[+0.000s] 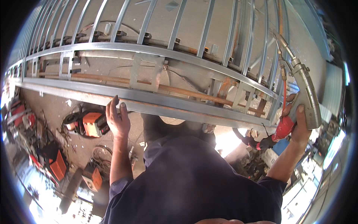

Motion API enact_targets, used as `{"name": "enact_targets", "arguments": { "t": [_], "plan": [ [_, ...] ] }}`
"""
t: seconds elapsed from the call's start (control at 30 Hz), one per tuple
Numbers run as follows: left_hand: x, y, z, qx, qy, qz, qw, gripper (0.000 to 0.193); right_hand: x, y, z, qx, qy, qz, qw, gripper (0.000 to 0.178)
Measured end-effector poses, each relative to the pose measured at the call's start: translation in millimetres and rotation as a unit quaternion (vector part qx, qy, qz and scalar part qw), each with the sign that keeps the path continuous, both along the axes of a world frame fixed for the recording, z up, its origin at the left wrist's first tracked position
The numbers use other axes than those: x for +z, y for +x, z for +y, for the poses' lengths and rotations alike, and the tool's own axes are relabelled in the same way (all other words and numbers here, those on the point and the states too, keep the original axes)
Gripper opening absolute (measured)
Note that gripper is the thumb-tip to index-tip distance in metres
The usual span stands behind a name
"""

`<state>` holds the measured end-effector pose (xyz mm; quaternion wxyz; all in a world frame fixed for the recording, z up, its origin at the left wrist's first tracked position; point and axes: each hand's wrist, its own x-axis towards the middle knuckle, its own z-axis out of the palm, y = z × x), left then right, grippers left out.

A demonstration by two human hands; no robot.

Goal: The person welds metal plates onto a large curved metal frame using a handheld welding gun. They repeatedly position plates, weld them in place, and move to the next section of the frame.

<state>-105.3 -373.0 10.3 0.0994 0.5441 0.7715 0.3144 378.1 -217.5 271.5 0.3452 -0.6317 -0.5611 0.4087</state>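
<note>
Silver tool [308,91] by the right end of the metal frame [160,101] | my right hand [299,128] curls its fingers round it | my left hand [118,121], fingers a bit apart, is near the frame | orange-and-black box [94,124] on the floor, left

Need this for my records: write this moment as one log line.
left hand: open at metal beam, contact unclear | right hand: gripping metal torch | orange-and-black machine: on floor, left

Metal framework [167,102] and 3 orange machines [91,122] mark a workshop.
</note>
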Motion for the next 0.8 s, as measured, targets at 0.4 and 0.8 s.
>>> {"name": "enact_targets", "arguments": {
  "t": [0.4,0.8],
  "plan": [
    [28.6,-132.2,24.7,-0.141,-0.050,-0.084,0.985,0.026,168.7,-162.4,-25.0,0.027,-0.010,-0.167,0.986,0.060],
    [54.3,-195.3,158.0,-0.072,-0.044,-0.242,0.967,0.036,112.8,-310.6,138.1,0.203,-0.186,-0.173,0.946,0.036]
  ]
}}
